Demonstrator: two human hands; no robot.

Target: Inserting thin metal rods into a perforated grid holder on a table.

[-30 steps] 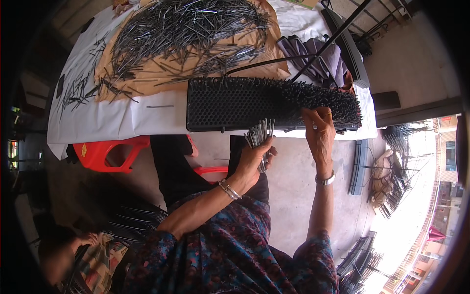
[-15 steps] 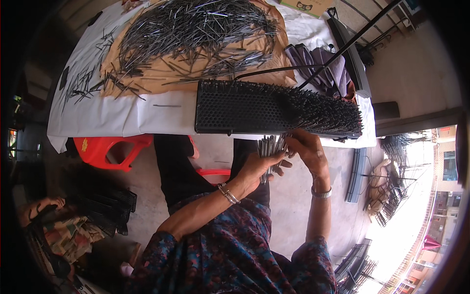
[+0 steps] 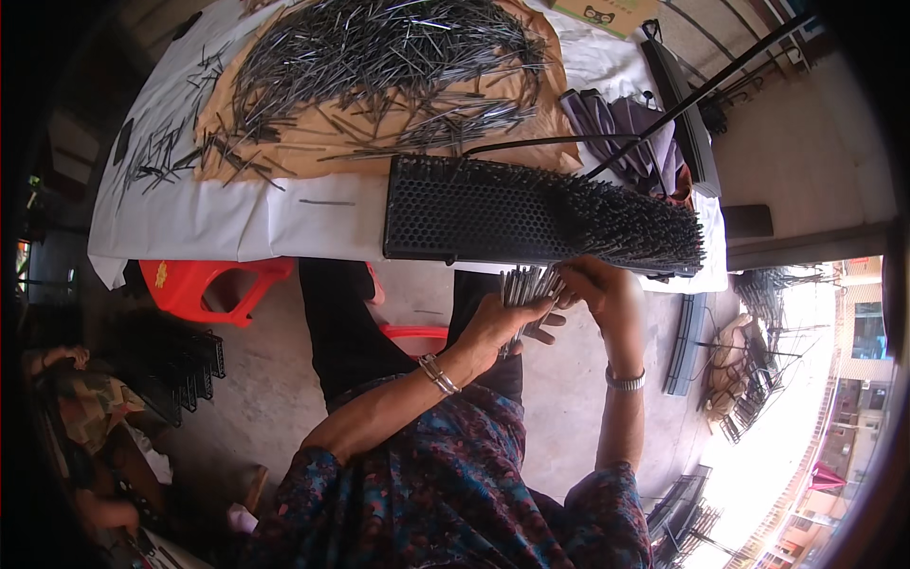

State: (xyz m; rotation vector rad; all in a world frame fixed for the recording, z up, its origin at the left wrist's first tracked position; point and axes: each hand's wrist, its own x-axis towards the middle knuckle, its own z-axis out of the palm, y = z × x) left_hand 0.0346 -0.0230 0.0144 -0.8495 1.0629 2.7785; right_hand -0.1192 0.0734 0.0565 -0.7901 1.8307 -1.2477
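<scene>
A bundle of thin grey metal rods [image 3: 523, 283] stands upright in my left hand [image 3: 495, 324], whose fingers wrap round it. Close by, at the bundle's upper right, the fingers of my right hand [image 3: 603, 292] are pinched together; what is between them, if anything, is too small to make out. Both hands are just below the near edge of a black perforated rack [image 3: 466, 211]. Many dark rods [image 3: 630, 220] stick out of the holes in its right half, while the holes at its left show bare.
A large heap of loose rods [image 3: 379, 57] lies on brown paper [image 3: 313, 156] over a white-covered table [image 3: 246, 223]. Behind the rack are a dark bar and a purple-grey cloth [image 3: 607, 128]. A red stool [image 3: 190, 294] stands under the table; another person [image 3: 95, 417] is at lower left.
My right hand has drawn slightly down and right from the rack's edge, its fingers staying beside the bundle. My left hand stays nearly in place. The other person at lower left has shifted.
</scene>
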